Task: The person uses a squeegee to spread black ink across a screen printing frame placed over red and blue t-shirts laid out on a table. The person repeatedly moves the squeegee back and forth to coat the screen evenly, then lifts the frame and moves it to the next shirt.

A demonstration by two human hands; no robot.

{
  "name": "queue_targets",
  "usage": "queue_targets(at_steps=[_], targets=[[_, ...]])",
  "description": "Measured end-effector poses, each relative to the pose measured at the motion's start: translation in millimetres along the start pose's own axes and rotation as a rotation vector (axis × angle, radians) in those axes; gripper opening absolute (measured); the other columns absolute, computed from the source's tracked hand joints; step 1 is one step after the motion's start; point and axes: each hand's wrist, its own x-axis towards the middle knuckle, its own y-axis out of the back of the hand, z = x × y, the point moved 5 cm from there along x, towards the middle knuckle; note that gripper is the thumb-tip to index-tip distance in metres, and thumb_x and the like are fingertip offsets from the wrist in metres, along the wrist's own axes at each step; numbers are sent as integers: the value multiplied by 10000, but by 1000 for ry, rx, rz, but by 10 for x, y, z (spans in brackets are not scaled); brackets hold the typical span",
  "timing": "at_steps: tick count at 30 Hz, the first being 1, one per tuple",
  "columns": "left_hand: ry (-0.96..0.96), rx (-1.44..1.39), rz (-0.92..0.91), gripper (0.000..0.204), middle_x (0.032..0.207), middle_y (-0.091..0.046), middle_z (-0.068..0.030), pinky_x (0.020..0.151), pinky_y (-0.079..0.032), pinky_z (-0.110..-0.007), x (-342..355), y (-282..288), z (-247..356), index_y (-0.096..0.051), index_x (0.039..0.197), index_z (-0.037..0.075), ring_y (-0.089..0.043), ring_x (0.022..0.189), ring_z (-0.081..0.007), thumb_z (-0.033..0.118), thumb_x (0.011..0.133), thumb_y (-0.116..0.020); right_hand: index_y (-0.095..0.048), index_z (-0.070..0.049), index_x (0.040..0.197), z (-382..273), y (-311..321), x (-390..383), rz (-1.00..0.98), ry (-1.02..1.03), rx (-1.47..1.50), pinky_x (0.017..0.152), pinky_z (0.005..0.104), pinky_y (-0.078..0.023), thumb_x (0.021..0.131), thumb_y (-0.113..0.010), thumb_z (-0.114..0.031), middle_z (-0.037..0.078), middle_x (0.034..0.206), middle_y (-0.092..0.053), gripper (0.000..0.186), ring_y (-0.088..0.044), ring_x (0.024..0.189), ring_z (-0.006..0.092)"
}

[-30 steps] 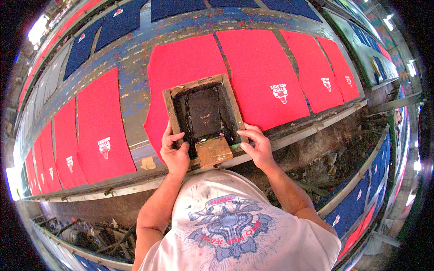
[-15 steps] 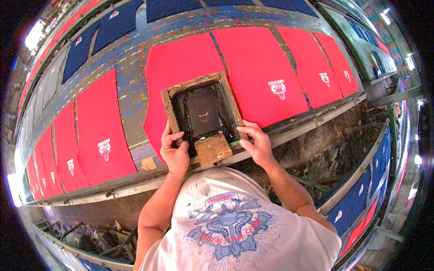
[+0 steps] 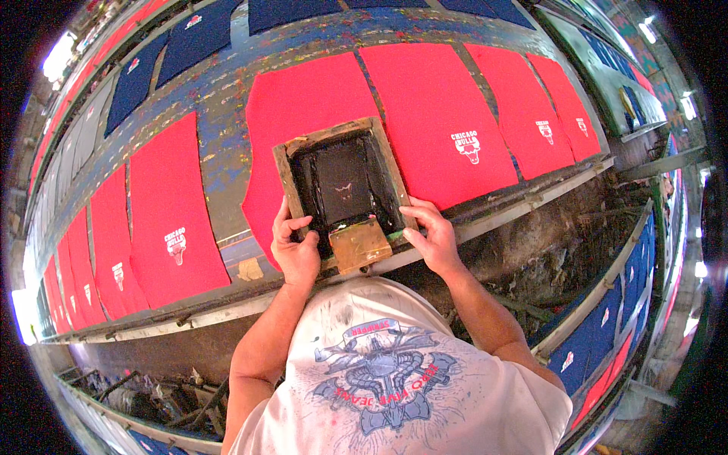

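A wooden-rimmed printing screen (image 3: 327, 133) lies over the lower part of a red fabric piece (image 3: 307, 95) at the table's near edge. Its dark mesh shows a small pale horned motif. A squeegee with a wooden, paint-stained handle (image 3: 359, 246) rests inside the screen, leaning on its near end. My left hand (image 3: 297, 249) grips the screen's near left corner, fingers bent around the rim and thumb inward. At the near right corner my right hand (image 3: 434, 239) holds the rim between thumb and fingers. The cloth directly beneath the screen is hidden.
Red pieces with white prints lie to the left (image 3: 171, 197) and right (image 3: 432, 114). Dark blue pieces (image 3: 199, 42) line the table's far side. The long paint-speckled table (image 3: 227, 144) ends in a pale rail (image 3: 500, 220) near me. Other racks with blue pieces (image 3: 603, 326) stand at right.
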Motion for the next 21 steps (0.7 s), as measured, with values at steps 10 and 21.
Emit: queue_targets(at_steps=[10, 21], targets=[[13, -124, -17, 337, 1734, -530, -226, 1306, -395, -426, 14, 4, -46, -754, 999, 39, -515, 1602, -339, -185, 752, -701, -758, -12, 1374, -374, 41, -15, 58, 137, -253, 1215, 455, -482, 956, -791, -53, 204, 1556, -659, 421, -627, 1437, 330], [123, -119, -85, 666, 1708, -538, -194, 1319, -415, -434, 33, 25, -39, -677, 1452, -2, -536, 1574, -319, -167, 811, -760, -786, -88, 1315, -1005, -510, 55, -380, 573, -706, 1141, 500, -530, 918, -719, -121, 124, 1382, -731, 404, -672, 1298, 344]])
